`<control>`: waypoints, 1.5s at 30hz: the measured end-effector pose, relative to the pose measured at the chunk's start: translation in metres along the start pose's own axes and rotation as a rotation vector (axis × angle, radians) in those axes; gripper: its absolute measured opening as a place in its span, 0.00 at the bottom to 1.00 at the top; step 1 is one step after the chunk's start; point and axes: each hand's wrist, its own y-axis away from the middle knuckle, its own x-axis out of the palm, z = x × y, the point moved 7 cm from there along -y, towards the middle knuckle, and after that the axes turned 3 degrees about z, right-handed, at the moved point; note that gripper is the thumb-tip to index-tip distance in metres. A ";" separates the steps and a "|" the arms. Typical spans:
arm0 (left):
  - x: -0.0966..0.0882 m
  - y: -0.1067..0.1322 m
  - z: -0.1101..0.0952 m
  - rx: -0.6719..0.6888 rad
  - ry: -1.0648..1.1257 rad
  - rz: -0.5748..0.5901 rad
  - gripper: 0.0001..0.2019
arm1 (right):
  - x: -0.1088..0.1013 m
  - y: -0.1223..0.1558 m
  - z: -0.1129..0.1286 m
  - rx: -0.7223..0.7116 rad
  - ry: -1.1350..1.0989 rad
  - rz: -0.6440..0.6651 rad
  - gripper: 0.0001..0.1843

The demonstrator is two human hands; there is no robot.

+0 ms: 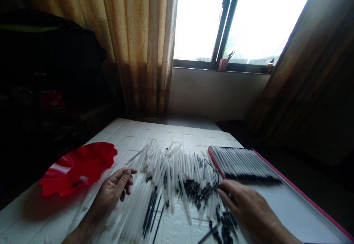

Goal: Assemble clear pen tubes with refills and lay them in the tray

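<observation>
Apparently, the right hand (243,199) pinched a thin dark stick (212,166); whether the left hand (114,188) gripped anything, I couldn't tell. White tubes (168,164) lay loosely heaped at six o'clock, liable to roll if nudged.

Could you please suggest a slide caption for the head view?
Left hand and right hand flank white tubes between red bowl and tray.

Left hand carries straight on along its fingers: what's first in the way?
Probably the near side of the white tube pile, just past the left hand's fingertips. Depth is unclear; it might pass above them.
</observation>
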 end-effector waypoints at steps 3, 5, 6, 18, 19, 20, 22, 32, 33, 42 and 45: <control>0.005 0.000 0.004 0.003 -0.024 0.014 0.29 | 0.013 -0.006 0.065 -0.168 0.041 0.060 0.11; 0.008 0.000 0.006 0.010 -0.044 0.024 0.29 | 0.019 -0.010 0.101 -0.245 0.013 0.084 0.10; 0.009 0.000 0.007 0.014 -0.055 0.028 0.29 | 0.022 -0.012 0.116 -0.294 0.007 0.095 0.13; 0.010 0.002 0.002 0.126 -0.237 0.060 0.25 | 0.058 -0.022 0.139 -0.464 0.171 0.029 0.18; 0.012 0.003 0.001 0.142 -0.261 0.073 0.24 | 0.054 -0.018 0.136 -0.490 0.145 -0.032 0.18; 0.015 0.004 0.000 0.159 -0.288 0.087 0.22 | 0.049 -0.013 0.135 -0.527 0.110 -0.099 0.17; 0.020 0.006 -0.001 0.200 -0.344 0.122 0.19 | 0.034 0.000 0.130 -0.623 0.004 -0.231 0.14; 0.040 0.023 -0.006 0.382 -0.582 0.282 0.09 | -0.004 0.012 0.097 -0.527 -0.455 -0.323 0.04; 0.042 0.025 -0.007 0.405 -0.619 0.308 0.08 | 0.002 0.010 0.094 -0.498 -0.493 -0.315 0.04; 0.068 0.050 -0.003 0.426 -0.975 0.500 0.06 | 0.049 0.003 0.087 -0.444 -0.602 -0.087 0.06; 0.074 0.055 0.002 0.347 -1.069 0.503 0.09 | 0.056 0.001 0.089 -0.483 -0.541 -0.034 0.05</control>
